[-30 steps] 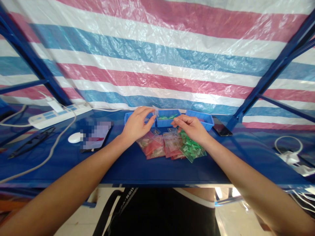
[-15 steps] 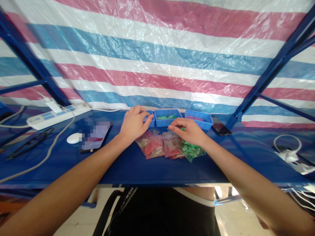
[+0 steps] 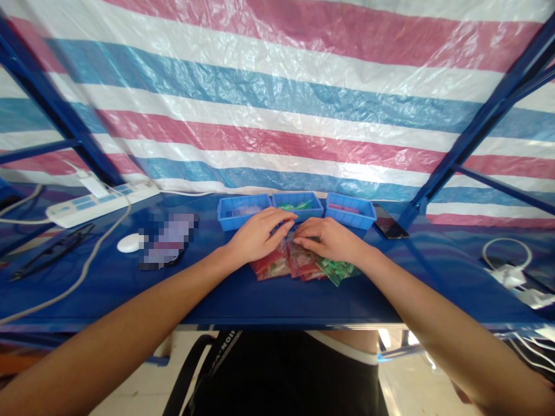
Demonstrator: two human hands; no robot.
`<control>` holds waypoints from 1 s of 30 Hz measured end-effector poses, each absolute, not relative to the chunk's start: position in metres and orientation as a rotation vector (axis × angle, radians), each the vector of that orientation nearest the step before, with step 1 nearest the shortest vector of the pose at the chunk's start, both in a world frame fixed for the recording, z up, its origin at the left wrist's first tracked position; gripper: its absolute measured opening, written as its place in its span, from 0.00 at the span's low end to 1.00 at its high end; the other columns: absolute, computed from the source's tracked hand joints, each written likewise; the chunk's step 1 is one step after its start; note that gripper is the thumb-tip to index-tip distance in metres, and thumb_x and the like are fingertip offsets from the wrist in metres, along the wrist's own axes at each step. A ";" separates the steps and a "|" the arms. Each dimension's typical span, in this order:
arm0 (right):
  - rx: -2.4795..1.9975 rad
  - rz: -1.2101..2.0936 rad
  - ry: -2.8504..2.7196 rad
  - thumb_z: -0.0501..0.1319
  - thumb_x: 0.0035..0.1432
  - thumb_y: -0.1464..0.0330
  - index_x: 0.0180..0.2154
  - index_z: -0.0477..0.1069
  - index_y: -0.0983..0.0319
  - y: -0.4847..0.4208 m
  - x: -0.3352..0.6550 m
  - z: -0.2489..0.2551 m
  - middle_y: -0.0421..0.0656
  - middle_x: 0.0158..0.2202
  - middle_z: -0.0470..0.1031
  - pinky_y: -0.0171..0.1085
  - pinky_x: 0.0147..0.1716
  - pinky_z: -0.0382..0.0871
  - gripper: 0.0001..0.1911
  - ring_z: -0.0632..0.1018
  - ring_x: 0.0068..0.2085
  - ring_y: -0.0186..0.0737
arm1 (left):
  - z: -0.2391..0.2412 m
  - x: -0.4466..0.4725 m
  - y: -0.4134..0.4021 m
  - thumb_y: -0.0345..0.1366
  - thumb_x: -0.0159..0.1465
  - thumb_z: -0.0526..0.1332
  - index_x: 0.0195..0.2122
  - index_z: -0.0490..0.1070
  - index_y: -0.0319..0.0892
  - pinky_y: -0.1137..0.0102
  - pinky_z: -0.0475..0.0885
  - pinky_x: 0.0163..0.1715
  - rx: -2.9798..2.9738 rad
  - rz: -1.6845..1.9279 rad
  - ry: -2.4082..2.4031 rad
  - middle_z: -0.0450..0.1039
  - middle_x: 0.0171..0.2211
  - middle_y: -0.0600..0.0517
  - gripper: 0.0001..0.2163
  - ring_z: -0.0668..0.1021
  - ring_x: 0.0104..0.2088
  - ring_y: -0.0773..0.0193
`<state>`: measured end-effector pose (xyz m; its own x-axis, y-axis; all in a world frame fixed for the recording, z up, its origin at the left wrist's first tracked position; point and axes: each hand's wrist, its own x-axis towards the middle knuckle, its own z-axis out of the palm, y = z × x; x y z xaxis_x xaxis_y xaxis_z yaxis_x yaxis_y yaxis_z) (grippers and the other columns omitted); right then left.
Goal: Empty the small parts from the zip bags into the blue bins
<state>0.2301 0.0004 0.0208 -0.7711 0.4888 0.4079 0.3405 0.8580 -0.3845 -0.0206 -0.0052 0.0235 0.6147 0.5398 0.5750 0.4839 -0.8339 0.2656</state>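
Several small clear bags lie in a heap on the blue table: red-filled bags (image 3: 277,264) at the left and middle, a green-filled bag (image 3: 340,270) at the right. My left hand (image 3: 259,237) rests on the heap, fingers stretched toward the right and touching a bag. My right hand (image 3: 332,238) lies opposite it with fingers curled onto a bag between the two hands. What each hand grips is hidden. Behind the heap stand three blue trays: left tray (image 3: 243,211), middle tray (image 3: 299,207) with green pieces, right tray (image 3: 350,210).
A phone (image 3: 167,241), a white mouse (image 3: 130,243), a power strip (image 3: 97,202) with cables and black tweezers (image 3: 47,251) lie at the left. Another phone (image 3: 389,225) sits right of the trays, a white cable (image 3: 514,268) farther right. A striped tarp hangs behind.
My left hand came back from the left tray, where it held a small clear bag a second ago, down onto the heap. My right hand sank slightly onto the bags.
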 end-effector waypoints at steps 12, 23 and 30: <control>-0.742 0.864 -1.920 0.71 0.63 0.60 0.43 0.85 0.58 0.005 0.230 0.017 0.45 0.46 0.86 0.45 0.51 0.80 0.10 0.86 0.46 0.46 | 0.021 -0.017 -0.008 0.40 0.71 0.63 0.62 0.73 0.44 0.66 0.79 0.44 2.416 1.011 0.996 0.86 0.45 0.50 0.19 0.86 0.39 0.59; -0.819 1.081 -1.733 0.78 0.52 0.56 0.36 0.77 0.59 0.008 0.226 0.012 0.44 0.36 0.86 0.45 0.43 0.82 0.18 0.86 0.38 0.46 | 0.005 -0.014 0.005 0.42 0.66 0.73 0.61 0.69 0.43 0.65 0.81 0.47 1.870 1.236 0.801 0.83 0.43 0.47 0.25 0.86 0.41 0.60; -0.815 1.083 -1.764 0.78 0.54 0.56 0.37 0.76 0.58 0.008 0.226 0.011 0.42 0.34 0.84 0.44 0.41 0.82 0.18 0.85 0.36 0.44 | 0.004 -0.013 0.008 0.36 0.62 0.74 0.61 0.68 0.42 0.68 0.80 0.45 1.773 1.238 0.770 0.82 0.42 0.48 0.27 0.85 0.39 0.63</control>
<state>0.2259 0.0079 0.0108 -0.3920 0.8538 0.3427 0.0808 0.4031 -0.9116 -0.0133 0.0075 0.0037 0.3293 0.8347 0.4413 0.0272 -0.4756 0.8792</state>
